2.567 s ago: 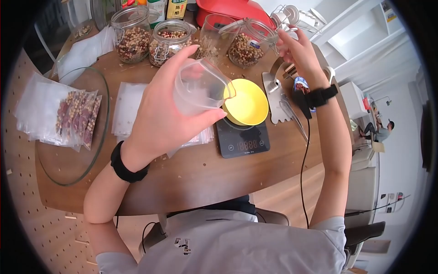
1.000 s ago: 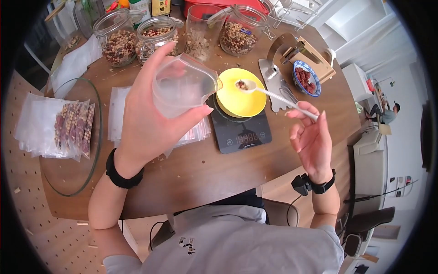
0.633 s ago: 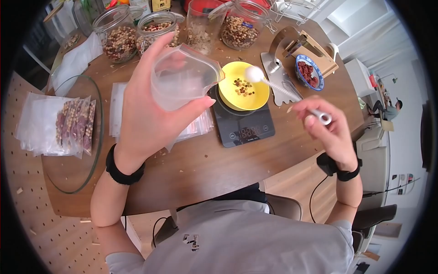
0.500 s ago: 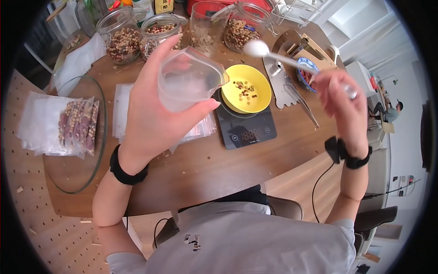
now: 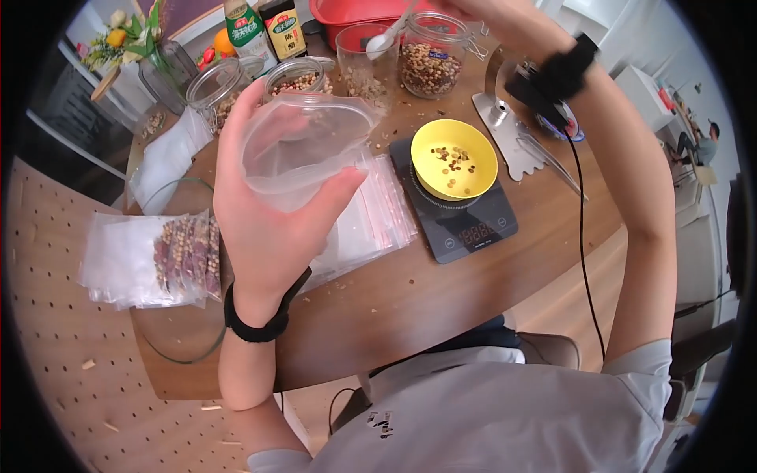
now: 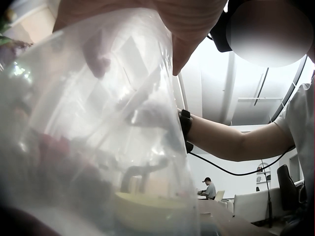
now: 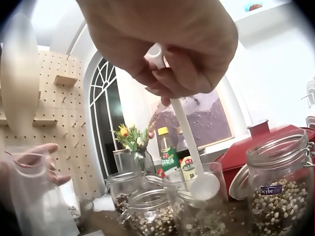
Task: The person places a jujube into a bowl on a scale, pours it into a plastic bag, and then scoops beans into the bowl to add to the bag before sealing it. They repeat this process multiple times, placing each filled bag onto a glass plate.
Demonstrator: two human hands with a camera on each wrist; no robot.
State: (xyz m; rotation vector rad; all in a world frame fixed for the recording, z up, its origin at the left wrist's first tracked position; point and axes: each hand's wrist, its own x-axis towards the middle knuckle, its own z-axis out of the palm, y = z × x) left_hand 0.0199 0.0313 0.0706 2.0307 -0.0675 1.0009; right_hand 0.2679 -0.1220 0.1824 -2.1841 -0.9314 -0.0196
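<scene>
In the head view my left hand (image 5: 264,229) holds a clear plastic zip bag (image 5: 303,154), thumb and fingers spreading its mouth wide; the bag also fills most of the left wrist view. My right hand (image 7: 162,54) grips the handle of a white spoon (image 7: 204,187), mostly cut off at the top of the head view. The spoon's bowl hangs over the rim of a tall clear cup (image 5: 359,91) holding pale flakes. A yellow bowl (image 5: 441,183) with several dark and tan beans sits on a black kitchen scale (image 5: 449,246); its digits are unreadable.
Glass clip jars with mixed beans (image 5: 430,71) flank the cup. Flat zip bags (image 5: 371,209) lie left of the scale; filled packets (image 5: 185,256) lie farther left. Metal tongs (image 5: 552,162) and a steel plate (image 5: 505,130) lie to the right, with bottles (image 5: 251,35) behind.
My right hand has tipped the spoon over the yellow bowl, dropping beans in, then moved up and away to the tall cup. My left hand keeps hold of the bag.
</scene>
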